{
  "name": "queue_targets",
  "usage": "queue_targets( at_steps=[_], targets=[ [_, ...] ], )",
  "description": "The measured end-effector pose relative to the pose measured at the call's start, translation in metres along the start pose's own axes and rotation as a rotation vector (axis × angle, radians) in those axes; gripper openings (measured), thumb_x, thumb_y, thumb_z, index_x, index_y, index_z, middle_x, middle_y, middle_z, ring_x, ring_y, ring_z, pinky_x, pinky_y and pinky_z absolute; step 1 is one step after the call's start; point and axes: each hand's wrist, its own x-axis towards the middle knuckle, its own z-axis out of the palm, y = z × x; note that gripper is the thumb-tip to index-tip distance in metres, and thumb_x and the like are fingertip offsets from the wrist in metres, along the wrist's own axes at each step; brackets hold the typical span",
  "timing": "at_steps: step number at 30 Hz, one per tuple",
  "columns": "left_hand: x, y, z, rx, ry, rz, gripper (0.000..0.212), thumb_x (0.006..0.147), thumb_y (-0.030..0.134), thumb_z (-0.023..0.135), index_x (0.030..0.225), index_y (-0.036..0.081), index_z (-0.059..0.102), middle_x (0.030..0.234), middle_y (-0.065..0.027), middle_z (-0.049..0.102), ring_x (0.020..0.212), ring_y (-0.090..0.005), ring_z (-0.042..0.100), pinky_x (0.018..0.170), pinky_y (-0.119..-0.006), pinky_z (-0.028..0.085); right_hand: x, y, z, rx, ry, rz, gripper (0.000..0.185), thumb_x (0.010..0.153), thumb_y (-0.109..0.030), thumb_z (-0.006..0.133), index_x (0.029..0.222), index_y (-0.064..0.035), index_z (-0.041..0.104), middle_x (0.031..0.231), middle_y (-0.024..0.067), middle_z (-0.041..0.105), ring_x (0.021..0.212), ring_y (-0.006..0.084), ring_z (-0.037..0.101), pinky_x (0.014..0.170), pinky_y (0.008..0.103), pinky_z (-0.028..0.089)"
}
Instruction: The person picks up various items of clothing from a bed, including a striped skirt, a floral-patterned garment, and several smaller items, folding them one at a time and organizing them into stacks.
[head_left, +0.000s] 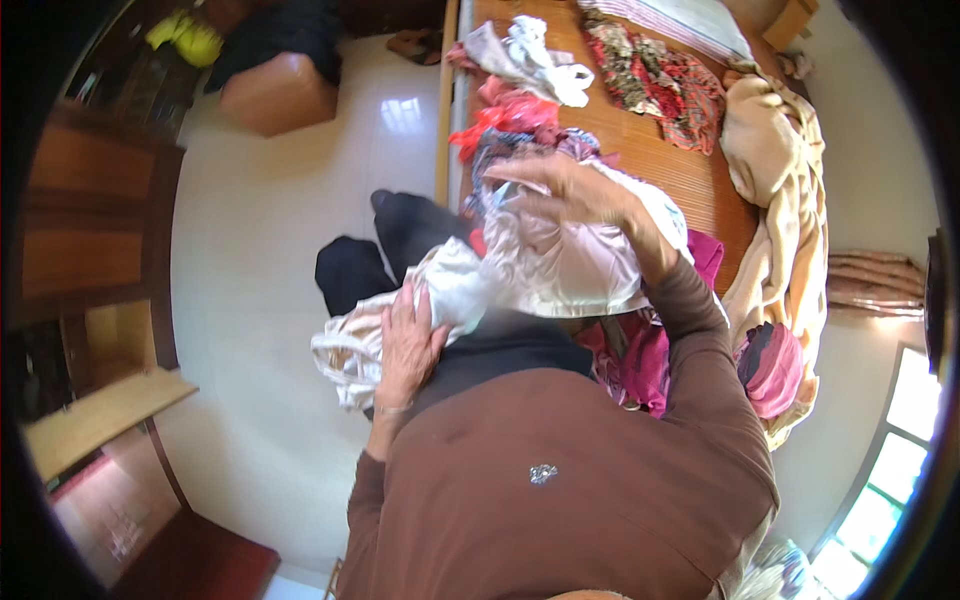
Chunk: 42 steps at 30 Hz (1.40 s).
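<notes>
My left hand (409, 341) lies flat, back up, on a crumpled white cloth garment (450, 289) draped across my lap. Its thumb stands apart from the fingers, and the palm side is hidden. Blurred by motion, my right hand (574, 187) is over a pale, gathered cloth garment (577, 262) on the near part of the pile. The fingers of that hand look apart, with no cloth seen between them. Just beyond it are patterned blue clothes (499, 154) and a red cloth (517, 112).
The pile rests on a wooden bed surface (622, 142). White clothes (536, 60), a patterned red cloth (652, 82) and a beige blanket (765, 150) lie there too. Magenta clothes (645, 367) are beside my right hip. A brown stool (281, 94) stands on the tiled floor (255, 225).
</notes>
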Motion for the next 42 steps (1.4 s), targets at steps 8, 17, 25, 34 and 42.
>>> queue_targets(
  at_steps=[8,17,25,34,42],
  targets=[
    [0.002,0.000,-0.001,0.023,0.002,0.037,0.065,0.074,0.030,0.063,0.124,-0.003,0.038,0.133,-0.0221,0.033,0.120,-0.0346,0.035,0.096,-0.048,0.028,0.030,0.185,-0.064,-0.395,0.586,0.579,0.042,0.080,-0.035,0.054,0.107,-0.0025,0.056,0.098,0.0233,0.059,0.093,0.0368,0.057,0.082,0.0437,0.044],
    [0.002,-0.003,0.004,0.000,0.006,0.007,0.065,0.074,0.028,0.064,0.125,-0.002,0.037,0.132,-0.0220,0.034,0.120,-0.0350,0.035,0.097,-0.048,0.027,-0.003,0.275,-0.056,-0.179,1.083,0.617,0.029,0.083,-0.029,0.050,0.092,-0.0025,0.058,0.078,0.0155,0.063,0.071,0.0269,0.062,0.060,0.0402,0.050],
    [0.013,-0.007,0.006,-0.052,0.056,0.030,0.065,0.074,0.028,0.065,0.126,-0.001,0.038,0.129,-0.0223,0.036,0.118,-0.0350,0.037,0.095,-0.047,0.029,0.015,0.087,-0.114,0.639,1.417,0.144,0.027,0.075,-0.011,0.065,0.099,0.0012,0.057,0.084,0.0089,0.063,0.071,0.0133,0.061,0.056,0.0239,0.052],
    [-0.006,0.022,-0.082,-0.185,0.886,0.260,0.064,0.082,0.035,0.061,0.126,-0.004,0.037,0.124,-0.0232,0.044,0.116,-0.0385,0.042,0.098,-0.047,0.031,0.063,-0.077,0.002,0.453,0.192,-0.340,0.035,0.071,-0.005,0.069,0.105,-0.0036,0.060,0.092,0.0056,0.065,0.080,0.0122,0.060,0.068,0.0253,0.049],
    [-0.034,0.022,-0.144,0.150,0.840,0.173,0.070,0.081,0.053,0.052,0.123,-0.002,0.041,0.121,-0.0190,0.048,0.118,-0.0378,0.039,0.102,-0.052,0.023,0.063,-0.096,0.078,0.408,-0.222,-0.620,0.030,0.065,-0.001,0.061,0.095,-0.0030,0.062,0.086,0.0132,0.058,0.078,0.0269,0.058,0.065,0.0333,0.045]
  ],
)
